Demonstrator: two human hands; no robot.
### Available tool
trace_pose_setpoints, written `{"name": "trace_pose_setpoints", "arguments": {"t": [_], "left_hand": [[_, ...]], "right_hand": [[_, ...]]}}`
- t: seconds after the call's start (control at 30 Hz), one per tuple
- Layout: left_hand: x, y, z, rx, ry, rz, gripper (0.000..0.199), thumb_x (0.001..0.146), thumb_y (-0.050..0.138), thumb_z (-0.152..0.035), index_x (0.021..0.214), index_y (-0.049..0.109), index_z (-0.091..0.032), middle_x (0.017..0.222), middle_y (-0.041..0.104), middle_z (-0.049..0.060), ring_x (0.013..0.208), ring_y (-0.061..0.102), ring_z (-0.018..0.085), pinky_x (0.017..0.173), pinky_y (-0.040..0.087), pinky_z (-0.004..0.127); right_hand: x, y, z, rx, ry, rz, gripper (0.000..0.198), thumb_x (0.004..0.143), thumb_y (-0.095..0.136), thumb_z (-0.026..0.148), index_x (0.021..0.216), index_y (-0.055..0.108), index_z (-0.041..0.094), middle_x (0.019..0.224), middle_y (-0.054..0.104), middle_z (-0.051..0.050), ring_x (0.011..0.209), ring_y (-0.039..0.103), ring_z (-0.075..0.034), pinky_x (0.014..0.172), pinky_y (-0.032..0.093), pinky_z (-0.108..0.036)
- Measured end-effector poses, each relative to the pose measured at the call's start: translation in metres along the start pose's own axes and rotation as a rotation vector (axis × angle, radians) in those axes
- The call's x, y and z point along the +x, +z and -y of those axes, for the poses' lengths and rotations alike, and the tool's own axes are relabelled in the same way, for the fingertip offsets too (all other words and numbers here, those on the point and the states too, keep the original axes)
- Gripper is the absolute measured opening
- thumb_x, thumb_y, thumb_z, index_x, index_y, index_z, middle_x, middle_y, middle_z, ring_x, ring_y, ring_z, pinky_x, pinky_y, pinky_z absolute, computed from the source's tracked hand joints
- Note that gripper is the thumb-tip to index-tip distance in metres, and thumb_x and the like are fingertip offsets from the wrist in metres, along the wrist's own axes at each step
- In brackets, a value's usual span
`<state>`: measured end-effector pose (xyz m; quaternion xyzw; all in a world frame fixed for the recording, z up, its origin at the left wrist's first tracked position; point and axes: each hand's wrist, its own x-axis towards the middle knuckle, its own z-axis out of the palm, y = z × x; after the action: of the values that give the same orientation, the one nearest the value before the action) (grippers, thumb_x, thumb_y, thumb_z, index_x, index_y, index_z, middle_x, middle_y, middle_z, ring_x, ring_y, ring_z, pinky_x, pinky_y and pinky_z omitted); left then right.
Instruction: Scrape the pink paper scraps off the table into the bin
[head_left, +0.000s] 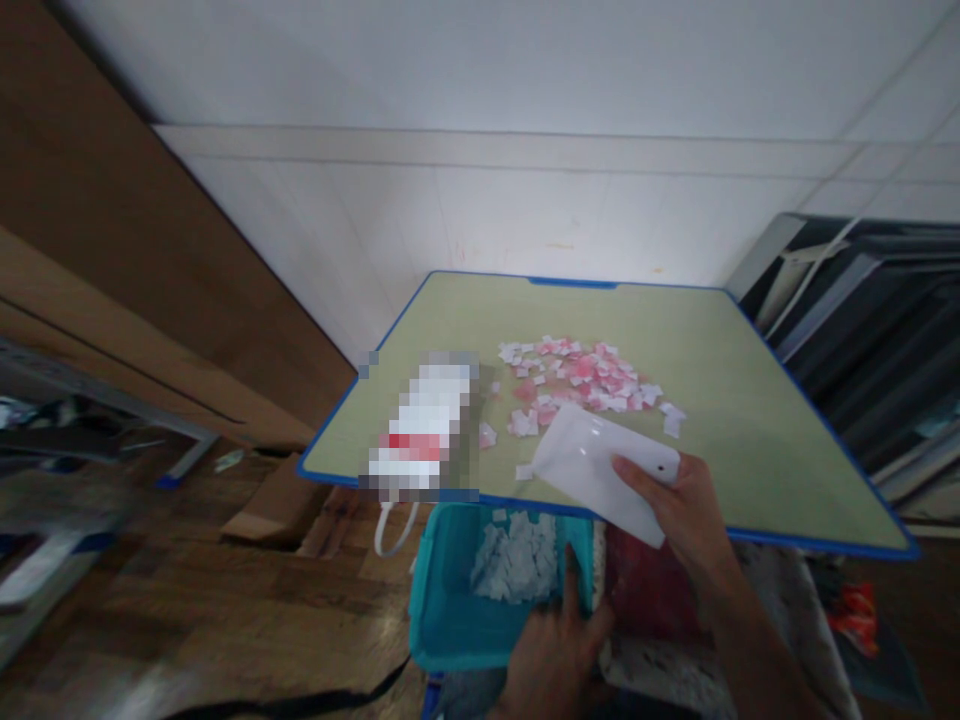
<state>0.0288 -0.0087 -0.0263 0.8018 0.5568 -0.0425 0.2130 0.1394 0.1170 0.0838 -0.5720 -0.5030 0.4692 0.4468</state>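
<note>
My right hand (694, 510) pinches a white plastic pouch (592, 455) by its right end, thumb on top, with a small dark hole near that end. The pouch is tilted above the near edge of a pale green folding table (750, 400) with a blue rim. Just beyond it lies a loose spread of small pink and white paper-like pieces (592, 375). Lower down, my left hand (555, 645) is at the right side of a teal plastic bin (450, 630), index finger stretched out, the other fingers partly hidden. Inside the bin lies a heap of small white pieces (517, 560).
A blurred-out white item with a red band (424, 420) lies on the table's left, a white loop (394, 530) hanging below it. A white wall (487, 210) stands behind. Dark flat panels (885, 310) lean at right. A cardboard box (266, 500) sits on the wooden floor.
</note>
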Motion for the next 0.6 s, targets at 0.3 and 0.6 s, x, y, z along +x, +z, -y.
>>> {"name": "trace_pose_setpoints", "arguments": {"t": [0.3,0.6], "left_hand": [[-0.002,-0.004,-0.001,-0.002,0.007,0.033,0.089,0.058,0.067,-0.048,0.129,0.016,-0.033,0.138,0.0,0.027,0.083,0.058,0.033,0.059,0.048,0.041],[-0.002,-0.005,-0.002,0.015,0.0,0.005,0.094,0.057,0.067,-0.048,0.131,0.011,-0.034,0.138,0.002,0.029,0.078,0.06,0.032,0.057,0.048,0.041]], "right_hand": [[-0.002,-0.002,0.001,-0.028,-0.005,0.003,0.029,0.058,0.067,0.037,0.072,0.07,0.012,0.065,0.07,-0.007,0.052,0.062,-0.02,0.046,0.049,-0.028],[-0.006,-0.002,0.014,-0.199,-0.087,-0.001,0.024,0.065,0.062,0.034,0.074,0.069,0.012,0.067,0.07,-0.006,0.056,0.063,-0.02,0.049,0.049,-0.026]]}}
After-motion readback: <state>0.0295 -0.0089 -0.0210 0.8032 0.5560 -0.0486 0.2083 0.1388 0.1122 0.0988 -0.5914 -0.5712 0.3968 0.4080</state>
